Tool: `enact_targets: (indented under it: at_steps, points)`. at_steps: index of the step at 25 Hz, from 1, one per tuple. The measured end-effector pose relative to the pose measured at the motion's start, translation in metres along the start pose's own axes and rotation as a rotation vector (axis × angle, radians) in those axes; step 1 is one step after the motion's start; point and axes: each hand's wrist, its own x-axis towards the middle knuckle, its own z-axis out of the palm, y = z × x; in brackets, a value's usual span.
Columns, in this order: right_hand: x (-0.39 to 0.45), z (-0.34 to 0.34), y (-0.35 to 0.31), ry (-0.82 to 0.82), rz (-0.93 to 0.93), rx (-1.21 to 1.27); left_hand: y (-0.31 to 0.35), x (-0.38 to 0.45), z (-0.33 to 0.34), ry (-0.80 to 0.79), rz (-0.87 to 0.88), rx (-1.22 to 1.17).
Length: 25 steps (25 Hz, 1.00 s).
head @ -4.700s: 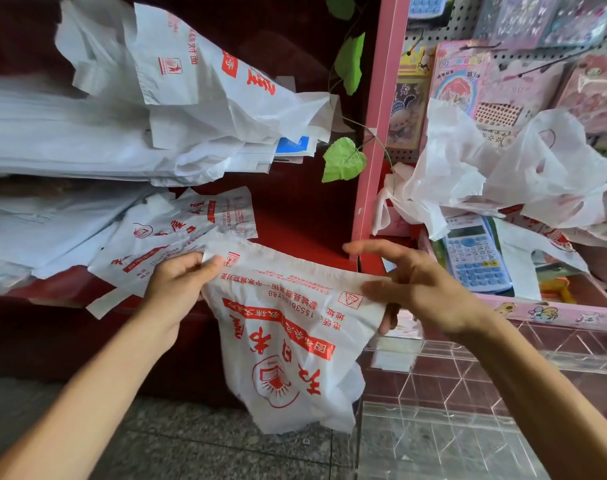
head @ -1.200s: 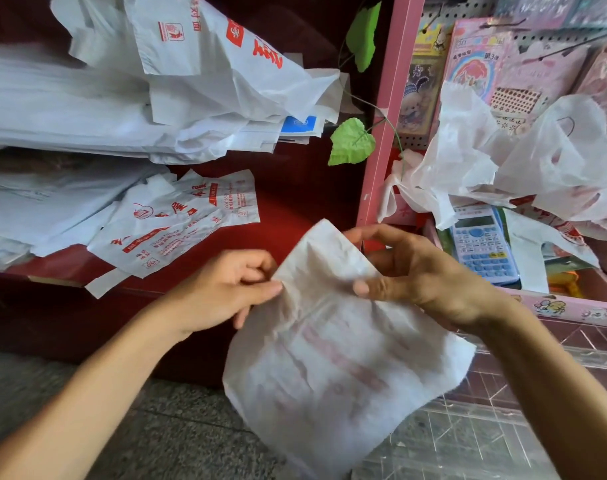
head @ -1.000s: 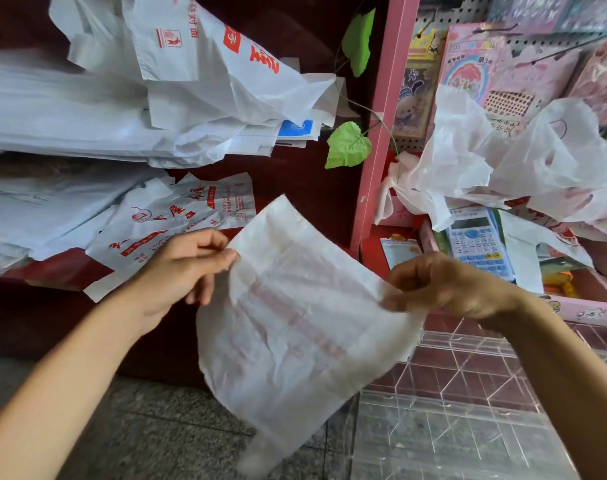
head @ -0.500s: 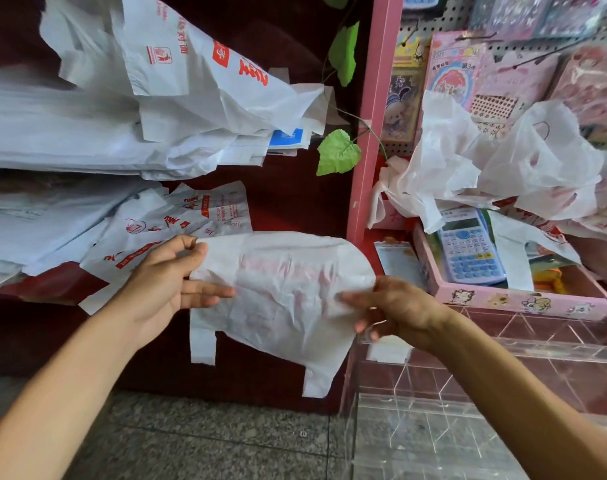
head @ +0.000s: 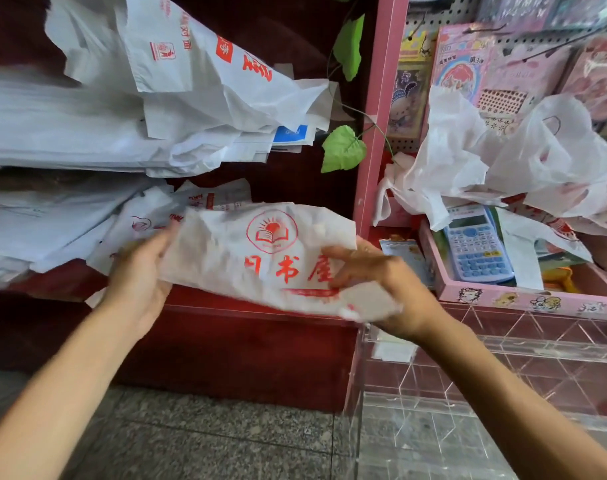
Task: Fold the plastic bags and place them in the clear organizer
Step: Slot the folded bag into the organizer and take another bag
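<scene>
Thin white red-printed plastic bag [head: 260, 258] mid-fold at centre, gripped by left hand [head: 139, 268] and right hand [head: 385, 285], stretched flat for creasing. Clear acrylic compartmented organizer [head: 485, 410] waiting at 5 o'clock.

Bag [head: 260, 251] motion-blurred; left hand [head: 139, 268] fingers hidden behind it.

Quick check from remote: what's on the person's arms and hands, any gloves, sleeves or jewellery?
Both forearms are bare as far as the frame shows, with no sleeves in view. The left hand and right hand wear no gloves. No watch, ring or bracelet is visible, though motion blur softens the fingers.
</scene>
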Motion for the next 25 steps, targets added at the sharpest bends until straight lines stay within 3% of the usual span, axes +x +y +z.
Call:
enact_targets:
  at_steps: [3, 6, 13, 18, 21, 23, 25]
  points:
    - [-0.011, 0.026, 0.028, -0.057, 0.088, -0.246, -0.033, 0.008, -0.01, -0.022, -0.143, 0.443]
    - [-0.011, 0.045, 0.039, -0.1, 0.129, -0.4, -0.053, 0.011, -0.015, -0.103, -0.193, 0.654]
    - [-0.005, 0.051, 0.036, -0.173, 0.257, -0.499, -0.065, 0.022, -0.015, -0.129, -0.154, 0.772]
    - [-0.003, 0.049, 0.035, -0.322, 0.257, -0.662, -0.066, 0.027, -0.003, 0.072, -0.173, 0.527]
    - [-0.005, 0.043, 0.035, -0.36, 0.129, -0.587, -0.067, 0.034, -0.003, 0.022, -0.281, 0.426]
    - [-0.006, 0.042, 0.035, -0.366, 0.085, -0.554, -0.067, 0.033, -0.004, -0.084, -0.236, 0.614]
    - [-0.007, 0.043, 0.035, -0.374, 0.097, -0.548, -0.064, 0.025, 0.0, -0.225, 0.018, 0.935]
